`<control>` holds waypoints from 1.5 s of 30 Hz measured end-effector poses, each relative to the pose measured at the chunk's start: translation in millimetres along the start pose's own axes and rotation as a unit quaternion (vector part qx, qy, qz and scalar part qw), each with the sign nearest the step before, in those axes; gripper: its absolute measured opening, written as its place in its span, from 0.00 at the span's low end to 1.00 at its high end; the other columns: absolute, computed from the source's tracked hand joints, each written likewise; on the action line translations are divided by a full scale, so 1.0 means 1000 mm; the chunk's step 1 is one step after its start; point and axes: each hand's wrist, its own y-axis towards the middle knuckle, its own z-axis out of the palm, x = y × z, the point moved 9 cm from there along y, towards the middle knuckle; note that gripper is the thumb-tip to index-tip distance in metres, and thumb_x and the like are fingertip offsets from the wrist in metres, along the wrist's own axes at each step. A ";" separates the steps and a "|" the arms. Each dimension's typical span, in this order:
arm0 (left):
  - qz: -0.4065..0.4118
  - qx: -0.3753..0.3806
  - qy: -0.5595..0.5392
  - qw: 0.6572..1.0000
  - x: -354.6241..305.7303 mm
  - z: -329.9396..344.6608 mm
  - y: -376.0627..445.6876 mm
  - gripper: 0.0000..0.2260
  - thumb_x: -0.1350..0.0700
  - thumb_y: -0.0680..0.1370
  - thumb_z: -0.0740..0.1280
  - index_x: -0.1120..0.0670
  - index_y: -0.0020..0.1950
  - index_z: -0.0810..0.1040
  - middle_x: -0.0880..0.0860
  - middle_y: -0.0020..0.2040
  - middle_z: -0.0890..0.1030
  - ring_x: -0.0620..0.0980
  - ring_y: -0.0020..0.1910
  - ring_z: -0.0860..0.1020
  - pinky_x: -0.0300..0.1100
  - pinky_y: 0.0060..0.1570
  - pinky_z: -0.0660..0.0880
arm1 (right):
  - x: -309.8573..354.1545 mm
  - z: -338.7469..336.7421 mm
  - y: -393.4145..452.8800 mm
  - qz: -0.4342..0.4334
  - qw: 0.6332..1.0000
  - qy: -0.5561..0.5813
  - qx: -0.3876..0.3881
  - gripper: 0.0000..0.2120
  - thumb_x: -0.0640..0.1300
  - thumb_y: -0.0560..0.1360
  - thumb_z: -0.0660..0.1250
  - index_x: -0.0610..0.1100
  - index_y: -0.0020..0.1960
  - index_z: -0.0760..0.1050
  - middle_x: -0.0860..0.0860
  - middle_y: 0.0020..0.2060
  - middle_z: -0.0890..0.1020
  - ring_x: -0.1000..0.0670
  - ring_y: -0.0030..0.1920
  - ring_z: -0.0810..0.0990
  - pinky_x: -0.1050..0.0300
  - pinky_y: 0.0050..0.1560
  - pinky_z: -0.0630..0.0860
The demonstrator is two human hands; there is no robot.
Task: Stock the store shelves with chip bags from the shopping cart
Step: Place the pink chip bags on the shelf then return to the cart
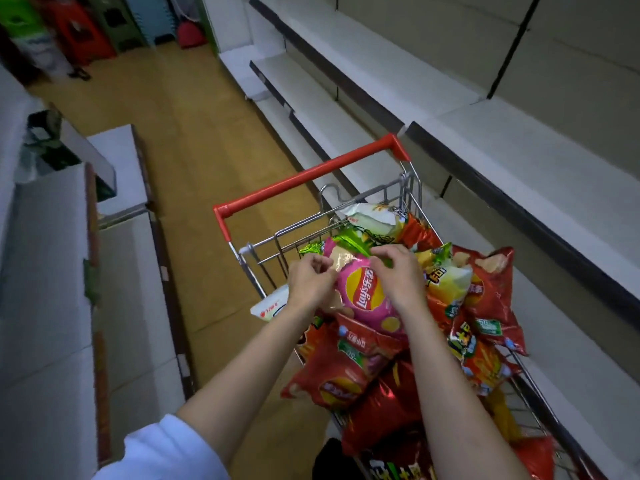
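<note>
Both hands, the left hand (309,284) and right hand (398,277), pinch the pink Lay's chip bag (365,299) with curled fingers above the heaped shopping cart (304,178), beside white shelves (519,150).

Cart (408,188) near end runs off the bottom edge, wheels hidden; lower bags buried under the top layer. Pink chip bag (363,296) edges are covered by left hand (311,282) and right hand (398,275). Far-left crates (79,29) are blurred, labels unreadable; right shelves (519,157) are cut by the frame.
</note>
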 end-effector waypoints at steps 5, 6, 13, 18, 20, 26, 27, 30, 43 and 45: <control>-0.028 0.037 0.009 0.999 0.004 0.006 0.023 0.10 0.67 0.72 0.70 0.53 0.45 0.76 0.52 0.47 0.78 0.55 0.52 0.79 0.56 0.53 0.78 | -0.009 0.020 0.016 0.037 0.987 -0.104 0.117 0.21 0.56 0.78 0.64 0.45 0.65 0.76 0.46 0.62 0.79 0.43 0.62 0.76 0.48 0.63 0.70; -0.027 0.045 0.006 0.999 0.002 0.007 0.026 0.11 0.68 0.72 0.70 0.54 0.47 0.76 0.51 0.47 0.78 0.54 0.51 0.79 0.54 0.53 0.79 | -0.011 0.021 0.017 0.045 0.985 -0.105 0.131 0.22 0.57 0.78 0.64 0.45 0.64 0.77 0.46 0.59 0.81 0.43 0.60 0.77 0.49 0.60 0.72; -0.008 0.083 -0.130 0.988 -0.027 -0.008 0.041 0.18 0.55 0.68 0.76 0.53 0.54 0.73 0.53 0.54 0.79 0.56 0.52 0.80 0.55 0.50 0.79 | 0.015 -0.017 0.025 0.024 0.995 -0.033 0.086 0.15 0.52 0.78 0.65 0.41 0.43 0.78 0.49 0.33 0.76 0.47 0.38 0.75 0.54 0.36 0.66; 0.010 0.161 -0.229 0.960 -0.045 -0.005 0.049 0.32 0.39 0.62 0.74 0.57 0.56 0.73 0.56 0.53 0.81 0.55 0.53 0.80 0.44 0.49 0.79 | 0.035 -0.048 0.025 0.046 0.997 0.050 -0.033 0.19 0.52 0.80 0.62 0.37 0.42 0.78 0.45 0.36 0.81 0.45 0.40 0.80 0.51 0.40 0.74; 0.006 0.229 -0.208 0.951 -0.052 0.007 0.047 0.46 0.30 0.52 0.76 0.56 0.61 0.72 0.54 0.54 0.82 0.52 0.51 0.82 0.42 0.45 0.79 | 0.042 -0.053 0.025 0.073 0.992 0.058 -0.080 0.20 0.53 0.80 0.60 0.37 0.42 0.77 0.48 0.35 0.79 0.47 0.38 0.78 0.54 0.37 0.71; -0.041 0.324 -0.182 0.927 -0.064 0.020 0.047 0.38 0.50 0.62 0.77 0.55 0.69 0.67 0.56 0.54 0.82 0.53 0.45 0.84 0.46 0.40 0.80 | 0.057 -0.027 0.027 0.115 0.977 0.150 -0.105 0.14 0.55 0.80 0.61 0.46 0.42 0.73 0.50 0.43 0.81 0.51 0.41 0.81 0.59 0.38 0.75; -0.046 0.317 -0.184 0.929 -0.063 0.014 0.055 0.36 0.52 0.64 0.75 0.57 0.69 0.68 0.56 0.53 0.83 0.54 0.44 0.84 0.46 0.40 0.80 | 0.058 -0.021 0.028 0.123 0.971 0.179 -0.095 0.14 0.55 0.80 0.59 0.46 0.45 0.74 0.49 0.43 0.82 0.51 0.42 0.81 0.60 0.38 0.76; -0.061 0.304 -0.188 0.932 -0.058 -0.005 0.076 0.33 0.53 0.64 0.74 0.59 0.66 0.70 0.56 0.48 0.84 0.52 0.39 0.84 0.44 0.37 0.81 | 0.038 -0.007 0.030 0.179 0.948 0.242 -0.104 0.17 0.54 0.81 0.57 0.41 0.57 0.74 0.49 0.45 0.80 0.52 0.43 0.81 0.61 0.38 0.77; -0.083 0.357 -0.134 0.921 -0.057 -0.031 0.125 0.27 0.54 0.67 0.72 0.57 0.64 0.71 0.55 0.46 0.85 0.52 0.40 0.84 0.43 0.36 0.80 | -0.028 0.051 0.080 0.429 0.695 0.569 -0.092 0.25 0.56 0.72 0.72 0.43 0.60 0.68 0.36 0.56 0.71 0.33 0.60 0.73 0.40 0.52 0.79; -0.079 0.369 -0.125 0.917 -0.059 -0.032 0.130 0.26 0.54 0.67 0.72 0.56 0.63 0.71 0.54 0.45 0.85 0.52 0.40 0.84 0.43 0.36 0.80 | -0.028 0.051 0.083 0.440 0.669 0.592 -0.095 0.18 0.47 0.74 0.72 0.40 0.56 0.70 0.37 0.58 0.73 0.34 0.58 0.74 0.38 0.50 0.78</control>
